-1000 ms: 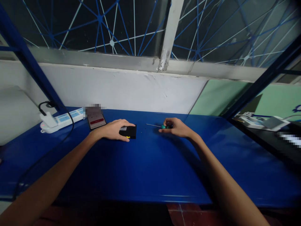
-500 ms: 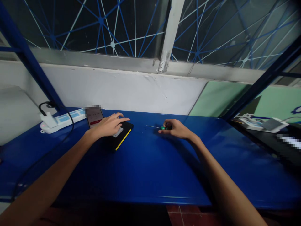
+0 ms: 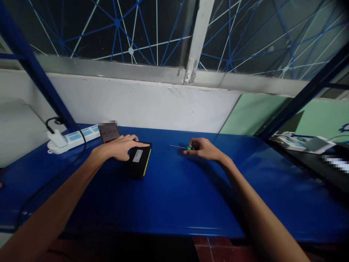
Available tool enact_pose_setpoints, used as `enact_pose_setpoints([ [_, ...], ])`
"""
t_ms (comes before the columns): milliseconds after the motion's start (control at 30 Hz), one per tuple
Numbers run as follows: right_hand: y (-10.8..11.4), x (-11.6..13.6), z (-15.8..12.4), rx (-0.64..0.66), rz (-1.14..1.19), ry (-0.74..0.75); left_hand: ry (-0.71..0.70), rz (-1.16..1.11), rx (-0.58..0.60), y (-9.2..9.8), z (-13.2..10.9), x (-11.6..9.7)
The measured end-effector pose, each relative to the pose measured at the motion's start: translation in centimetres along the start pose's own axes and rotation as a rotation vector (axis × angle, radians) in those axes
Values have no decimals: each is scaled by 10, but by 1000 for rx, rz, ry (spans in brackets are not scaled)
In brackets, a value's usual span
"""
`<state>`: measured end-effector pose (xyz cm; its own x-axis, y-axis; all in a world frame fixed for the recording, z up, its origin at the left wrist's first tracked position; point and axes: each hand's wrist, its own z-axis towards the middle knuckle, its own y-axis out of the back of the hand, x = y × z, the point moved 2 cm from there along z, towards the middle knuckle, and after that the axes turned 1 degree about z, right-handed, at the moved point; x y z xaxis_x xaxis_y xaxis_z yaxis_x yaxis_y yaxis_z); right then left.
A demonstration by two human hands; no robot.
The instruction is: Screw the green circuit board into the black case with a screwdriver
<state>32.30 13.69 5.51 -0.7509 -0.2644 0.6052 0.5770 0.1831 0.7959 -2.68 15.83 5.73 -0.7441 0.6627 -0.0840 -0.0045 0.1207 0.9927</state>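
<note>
A black box (image 3: 136, 167) with a yellow strip along its right side and a pale label on top lies on the blue table (image 3: 174, 196). My left hand (image 3: 120, 147) rests on the box's upper left part, fingers apart, the index finger stretched along its far edge. To the right, my right hand (image 3: 203, 149) is closed round the green and black handle of a screwdriver (image 3: 188, 148), whose thin shaft points left. A few tiny dark bits, too small to make out, lie near the screwdriver's tip.
Behind my left hand a phone (image 3: 109, 133) leans at a slant. A white power strip (image 3: 77, 138) with a plug and black cable lies at the back left. White devices (image 3: 313, 145) and a black item stand at the right, beside a slanted blue frame bar.
The black box has turned, so its yellow side runs more nearly front to back. My left hand has shifted slightly left and its index finger now lies along the box. My right hand has stayed put.
</note>
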Motion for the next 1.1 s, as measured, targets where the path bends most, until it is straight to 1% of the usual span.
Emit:
enact_pose_setpoints([
  [133, 0, -1, 0, -7, 1, 2, 95, 63, 14, 5, -2, -4],
  [200, 0, -1, 0, -6, -1, 2, 140, 59, -8, 6, -4, -6],
  [267, -1, -1, 0, -3, -1, -3, 135, 29, -40, 7, -5, -7],
  [367, -1, 0, 0, 3, 0, -11, 47, -45, -78, 4, -4, -11],
  [433, -2, 1, 0, 10, 9, -5, -33, -94, -82, 2, -2, -17],
  [467, -2, 1, 0, 12, 16, 2, -74, -113, -73, 1, 0, -22],
  [533, -2, 0, 0, 11, 29, 15, -151, -140, -19, -3, 3, -33],
  [600, -2, 1, 0, 8, 38, 28, -194, -160, 23, -6, 6, -44],
  [667, -3, 2, 0, 7, 60, 41, -227, -178, 25, -10, 8, -51],
  [733, -3, 6, -2, 19, 100, 53, -254, -182, -9, -14, 10, -56],
  [833, -4, 14, -5, 57, 156, 65, -262, -166, -94, -19, 15, -61],
  [967, -4, 19, -7, 66, 171, 79, -212, -160, -188, -25, 20, -60],
  [1100, -7, 15, -5, 77, 136, 90, -159, -162, -238, -29, 23, -54],
])
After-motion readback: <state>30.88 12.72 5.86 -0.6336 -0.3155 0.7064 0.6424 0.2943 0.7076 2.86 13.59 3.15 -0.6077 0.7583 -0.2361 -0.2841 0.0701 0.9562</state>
